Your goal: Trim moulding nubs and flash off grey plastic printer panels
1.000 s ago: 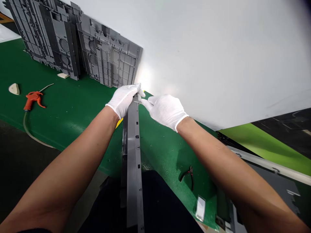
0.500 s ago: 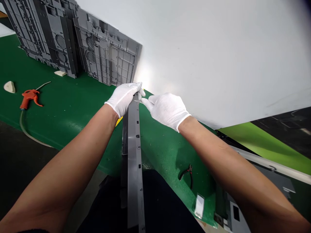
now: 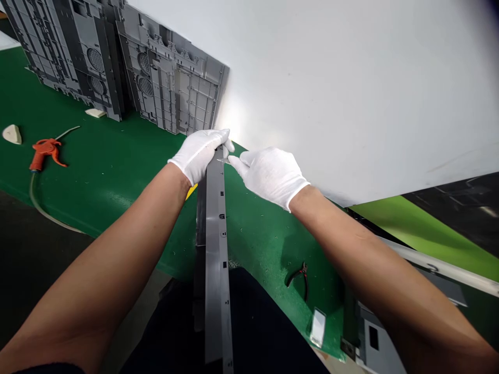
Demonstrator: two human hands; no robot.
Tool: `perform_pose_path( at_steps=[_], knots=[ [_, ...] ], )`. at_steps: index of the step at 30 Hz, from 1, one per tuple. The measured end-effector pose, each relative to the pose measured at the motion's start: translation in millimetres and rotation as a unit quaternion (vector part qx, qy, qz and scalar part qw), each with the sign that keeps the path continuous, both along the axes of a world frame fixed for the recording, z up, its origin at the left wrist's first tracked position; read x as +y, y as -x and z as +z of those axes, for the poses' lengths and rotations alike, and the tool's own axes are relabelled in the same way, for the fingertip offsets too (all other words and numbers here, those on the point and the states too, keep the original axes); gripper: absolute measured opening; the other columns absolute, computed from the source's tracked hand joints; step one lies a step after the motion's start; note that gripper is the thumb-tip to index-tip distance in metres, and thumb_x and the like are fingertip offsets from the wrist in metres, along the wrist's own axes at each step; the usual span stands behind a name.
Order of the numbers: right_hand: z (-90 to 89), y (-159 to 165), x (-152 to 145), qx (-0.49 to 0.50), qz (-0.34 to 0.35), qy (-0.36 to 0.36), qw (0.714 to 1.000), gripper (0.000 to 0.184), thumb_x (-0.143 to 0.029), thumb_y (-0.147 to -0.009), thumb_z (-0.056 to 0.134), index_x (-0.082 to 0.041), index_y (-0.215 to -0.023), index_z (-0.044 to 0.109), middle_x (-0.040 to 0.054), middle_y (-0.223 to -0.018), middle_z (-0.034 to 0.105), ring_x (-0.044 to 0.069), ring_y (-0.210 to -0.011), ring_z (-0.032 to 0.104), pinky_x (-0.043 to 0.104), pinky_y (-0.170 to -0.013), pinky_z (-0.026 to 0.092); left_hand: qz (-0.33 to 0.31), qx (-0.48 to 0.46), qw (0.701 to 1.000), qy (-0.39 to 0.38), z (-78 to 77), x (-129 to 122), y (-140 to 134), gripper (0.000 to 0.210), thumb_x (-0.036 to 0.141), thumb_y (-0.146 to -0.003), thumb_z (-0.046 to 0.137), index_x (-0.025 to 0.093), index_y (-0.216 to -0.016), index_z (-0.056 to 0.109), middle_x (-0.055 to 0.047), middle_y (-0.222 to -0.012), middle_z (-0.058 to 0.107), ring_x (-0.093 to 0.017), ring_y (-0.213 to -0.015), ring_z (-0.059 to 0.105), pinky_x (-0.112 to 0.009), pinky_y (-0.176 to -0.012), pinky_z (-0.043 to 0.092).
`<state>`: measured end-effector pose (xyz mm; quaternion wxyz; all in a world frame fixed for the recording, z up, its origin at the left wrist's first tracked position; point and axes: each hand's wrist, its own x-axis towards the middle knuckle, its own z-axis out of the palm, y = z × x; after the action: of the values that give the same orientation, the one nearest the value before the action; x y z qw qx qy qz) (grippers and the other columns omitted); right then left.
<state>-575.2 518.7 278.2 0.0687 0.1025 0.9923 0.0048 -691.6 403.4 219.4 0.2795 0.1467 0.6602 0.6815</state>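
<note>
Glossy green surface of a workbench [image 3: 253, 223], scattered with small specks, is seen from the head camera below a broad, smooth white panel [image 3: 351, 104]. Against that panel two groups of grey moulded parts are stood: the left group [image 3: 70, 62] and the right group [image 3: 167, 83], both ribbed, slotted and marked with round mesh grilles.

At the centre a long grey part [image 3: 216, 259] is held lengthwise, its near end over dark clothing [image 3: 268, 322]. Its far end is gripped by the gloved left hand [image 3: 200, 154], closed around it. By the gloved right hand [image 3: 271, 174], fingers pinched together, a thin pointed metal blade [image 3: 223, 160] is held at the edge just short of that end; whether contact is made cannot be told, and the rest of the tool is hidden.

Work appears to be under way at the far end only. How much of the edge has been finished cannot be judged, since no mark of it is shown at this distance.

The part is smooth and satin, long and straight, with a narrow flange pierced by small dark openings. The gloves are white and close-fitting. On the bench are laid an orange air gun [image 3: 47, 150] of ridged plastic, a chunky pale block [image 3: 12, 134] and dark-handled nippers [image 3: 303, 271].
</note>
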Motion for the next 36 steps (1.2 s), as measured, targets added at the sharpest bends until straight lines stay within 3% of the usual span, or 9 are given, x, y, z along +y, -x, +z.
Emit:
perform_pose_path(
  at_steps=[16,27,36],
  knots=[
    [-2.1,-5,0,-0.001,-0.009,-0.011,1.0,0.066,-0.062,-0.106,0.023,-0.02,-0.09,0.07,0.0077,-0.07,0.063,0.022,-0.066,0.062,0.032,-0.062,0.04,0.0,0.016,1.0,0.001,-0.3,3,0,0.032,0.037,-0.093,0.062,0.014,-0.071,0.069,-0.006,-0.065,0.062,-0.011,-0.054,0.052,-0.025,-0.054,0.042],
    [-3.6,-6,1,0.0,-0.014,-0.003,1.0,0.065,-0.062,-0.107,0.023,-0.021,-0.09,0.07,0.0086,-0.071,0.065,0.024,-0.071,0.065,0.032,-0.065,0.04,0.004,0.033,0.999,0.022,11.4,4,-4,0.03,0.026,-0.092,0.061,0.015,-0.065,0.067,-0.005,-0.066,0.062,-0.014,-0.062,0.058,-0.026,-0.062,0.048],
    [-5.8,-9,2,0.007,-0.009,0.0,1.0,0.065,-0.062,-0.106,0.023,-0.021,-0.088,0.07,0.0072,-0.07,0.064,0.022,-0.067,0.062,0.032,-0.062,0.039,-0.015,0.055,0.998,0.023,8.7,3,-4,0.034,0.03,-0.095,0.058,0.016,-0.065,0.066,-0.005,-0.064,0.063,-0.014,-0.059,0.055,-0.026,-0.06,0.048]
  ],
)
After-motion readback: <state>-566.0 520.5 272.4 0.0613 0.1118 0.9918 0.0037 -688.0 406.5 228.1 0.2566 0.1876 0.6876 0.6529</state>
